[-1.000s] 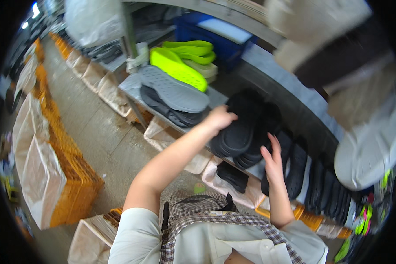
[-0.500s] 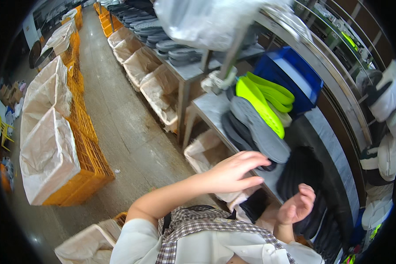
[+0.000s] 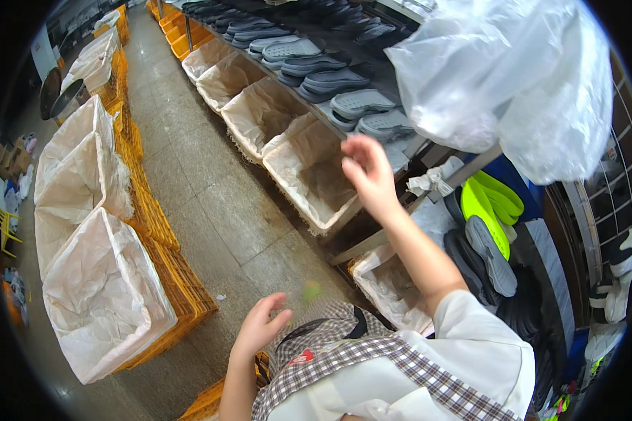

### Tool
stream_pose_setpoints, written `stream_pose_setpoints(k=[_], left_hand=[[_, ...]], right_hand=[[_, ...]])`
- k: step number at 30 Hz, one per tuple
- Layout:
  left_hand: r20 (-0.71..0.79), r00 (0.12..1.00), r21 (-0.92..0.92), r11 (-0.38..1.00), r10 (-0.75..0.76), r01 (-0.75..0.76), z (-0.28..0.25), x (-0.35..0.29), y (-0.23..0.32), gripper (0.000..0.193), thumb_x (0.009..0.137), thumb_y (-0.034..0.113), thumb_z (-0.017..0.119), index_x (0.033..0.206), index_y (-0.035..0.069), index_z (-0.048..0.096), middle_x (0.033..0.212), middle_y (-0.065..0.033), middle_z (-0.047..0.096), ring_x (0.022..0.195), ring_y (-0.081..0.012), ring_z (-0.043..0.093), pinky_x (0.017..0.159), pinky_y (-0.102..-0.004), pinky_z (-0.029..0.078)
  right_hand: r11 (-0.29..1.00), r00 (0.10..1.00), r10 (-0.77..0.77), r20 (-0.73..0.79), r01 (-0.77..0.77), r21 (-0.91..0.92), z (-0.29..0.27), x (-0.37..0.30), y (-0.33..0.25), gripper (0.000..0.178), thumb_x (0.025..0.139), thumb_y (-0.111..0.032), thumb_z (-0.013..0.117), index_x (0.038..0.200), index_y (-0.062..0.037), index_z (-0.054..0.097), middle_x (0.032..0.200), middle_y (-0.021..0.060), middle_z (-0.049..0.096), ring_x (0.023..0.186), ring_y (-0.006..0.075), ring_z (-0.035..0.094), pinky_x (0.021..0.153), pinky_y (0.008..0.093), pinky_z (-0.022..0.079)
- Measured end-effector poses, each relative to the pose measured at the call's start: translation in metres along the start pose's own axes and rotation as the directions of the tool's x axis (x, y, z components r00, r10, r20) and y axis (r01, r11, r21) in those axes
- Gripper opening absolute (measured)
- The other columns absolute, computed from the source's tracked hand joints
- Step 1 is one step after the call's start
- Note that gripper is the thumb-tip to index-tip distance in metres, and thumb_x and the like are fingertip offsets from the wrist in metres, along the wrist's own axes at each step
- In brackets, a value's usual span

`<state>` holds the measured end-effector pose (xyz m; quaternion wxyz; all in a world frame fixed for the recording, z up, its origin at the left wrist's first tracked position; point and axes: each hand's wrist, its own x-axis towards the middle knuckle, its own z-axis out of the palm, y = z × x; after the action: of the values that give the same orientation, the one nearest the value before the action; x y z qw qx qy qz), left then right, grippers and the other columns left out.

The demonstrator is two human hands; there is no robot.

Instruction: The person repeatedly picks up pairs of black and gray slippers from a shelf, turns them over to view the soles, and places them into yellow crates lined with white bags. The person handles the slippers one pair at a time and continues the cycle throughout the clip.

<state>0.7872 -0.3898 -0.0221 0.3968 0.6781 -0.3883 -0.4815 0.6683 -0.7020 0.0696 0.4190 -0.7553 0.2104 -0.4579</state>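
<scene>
My right hand [image 3: 369,172] reaches out in front of the near end of a metal table [image 3: 402,151]. Its fingers are bent, the thumb stands apart, and nothing shows in it. Just beyond its fingertips lie light grey shoe soles [image 3: 384,126], though I cannot tell whether they touch. Below, close to the waist of my checked apron [image 3: 372,354], my left hand [image 3: 262,324] is held up over the floor. Its fingers are loosely curled and apart, holding nothing. Grey and black soles [image 3: 326,81] lie in rows farther along the table.
Lined bins [image 3: 316,168] stand under the table edge. Orange crates with pale liners [image 3: 109,295] line the aisle's left side. A clear plastic bag [image 3: 498,84] hangs at upper right. Right of my arm, a lower bench holds neon-yellow soles [image 3: 484,214] and a dark grey sole [image 3: 490,256].
The view has swung left, bringing more of the table into sight. My left hand has drawn back from the dark grey sole toward my waist. My right hand has stretched forward to the table's near end.
</scene>
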Motion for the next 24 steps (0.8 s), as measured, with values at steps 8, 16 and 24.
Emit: stream_pose_setpoints(k=[8,16,24], left_hand=[[-0.083,0.995,-0.008,0.998,-0.055,0.055,-0.065,0.075,-0.018,0.047,0.083,0.021,0.067,0.123,0.002,0.052,0.116,-0.0142,0.058,0.103,-0.0241,0.059,0.082,-0.0338,0.048],[-0.122,0.975,-0.275,0.95,-0.184,0.145,-0.122,0.236,0.023,0.04,0.087,0.006,0.062,0.124,-0.001,0.048,0.111,-0.0118,0.059,0.1,-0.0179,0.057,0.084,-0.03,0.048],[0.028,0.944,-0.053,0.943,-0.328,0.329,-0.157,0.374,0.051,0.038,0.086,0.009,0.064,0.12,-0.003,0.051,0.11,-0.0135,0.06,0.097,-0.0201,0.061,0.081,-0.0318,0.049]], right_hand=[[0.963,0.689,0.27,-0.672,-0.202,0.179,-0.025,0.255,0.192,0.035,0.077,-0.008,0.063,0.109,0.002,0.053,0.096,0.0086,0.061,0.087,0.0179,0.057,0.08,0.0289,0.046],[0.655,-0.11,0.061,-0.992,-0.745,0.123,-0.209,0.341,0.325,0.061,0.079,-0.048,0.06,0.114,0.0014,0.056,0.114,0.0257,0.059,0.101,0.0414,0.06,0.089,0.0474,0.049],[0.696,-0.395,0.169,-0.903,-0.601,0.393,-0.355,0.275,0.374,0.08,0.08,-0.04,0.064,0.138,-0.0005,0.027,0.133,0.0232,0.041,0.112,0.0413,0.051,0.089,0.0492,0.047]])
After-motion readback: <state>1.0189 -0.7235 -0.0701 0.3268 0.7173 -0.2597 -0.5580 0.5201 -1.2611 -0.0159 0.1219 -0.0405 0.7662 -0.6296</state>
